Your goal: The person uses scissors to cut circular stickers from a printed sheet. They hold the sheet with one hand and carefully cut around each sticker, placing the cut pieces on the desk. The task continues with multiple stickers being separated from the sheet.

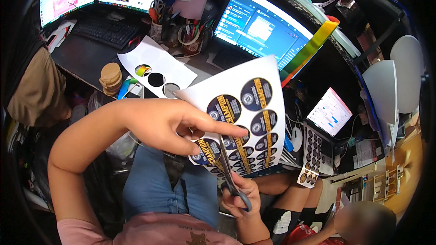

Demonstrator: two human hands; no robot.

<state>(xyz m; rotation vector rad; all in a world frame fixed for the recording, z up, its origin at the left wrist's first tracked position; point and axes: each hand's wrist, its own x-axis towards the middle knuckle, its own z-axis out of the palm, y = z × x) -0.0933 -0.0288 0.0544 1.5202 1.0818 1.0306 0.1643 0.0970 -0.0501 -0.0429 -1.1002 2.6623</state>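
Observation:
My left hand (160,122) pinches the left edge of a large white sheet of round dark stickers (260,68), its index finger stretched across the front. The stickers have gold and white print, in rows, and the sheet curves upward. From below, my right hand (242,195) holds dark-handled scissors (226,163), with fingers at the handle loops. The scissor blades point up at the sheet, beside a round sticker near my left thumb; whether they are closed on the paper cannot be told. Part of my left hand's fingers is hidden.
A white sheet with round holes (160,63) lies on the desk (73,61) beside a tan lidded cup (111,79). Behind stand monitors, a keyboard (105,33) and pen holders. At right are a mouse (297,139), a laptop (329,112) with a sticker strip (310,163), and another person (289,190).

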